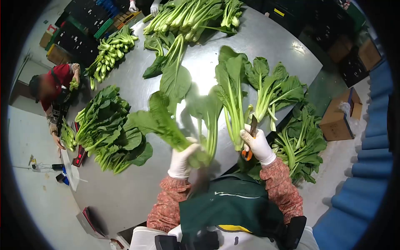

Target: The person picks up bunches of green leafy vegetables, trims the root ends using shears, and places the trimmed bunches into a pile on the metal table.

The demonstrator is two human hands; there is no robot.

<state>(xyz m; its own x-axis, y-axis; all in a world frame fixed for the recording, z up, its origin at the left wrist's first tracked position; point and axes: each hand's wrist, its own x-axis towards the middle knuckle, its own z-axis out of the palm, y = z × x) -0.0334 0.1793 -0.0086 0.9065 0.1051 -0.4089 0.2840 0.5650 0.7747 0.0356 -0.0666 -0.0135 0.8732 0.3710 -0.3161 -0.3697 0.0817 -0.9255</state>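
Observation:
My left hand [182, 161], in a white glove, is closed around the stalks of a leafy green [166, 127], its leaves pointing up and left, slightly blurred. My right hand [259, 146], also gloved, grips a knife [253, 125] with an orange handle, blade upward. Just left of the knife, long-stalked greens [234, 100] lie on the metal table [200, 66]. Other greens [271, 89] spread beyond my right hand. Between my hands lies another leafy green [208, 121], its lower end partly hidden.
A large heap of greens [108, 129] lies at left, with smaller bok choy [109, 58] farther back. More greens [187, 18] are piled at the far edge and below the right edge [300, 143]. A co-worker [52, 89] stands at left. A cardboard box [339, 118] sits at right.

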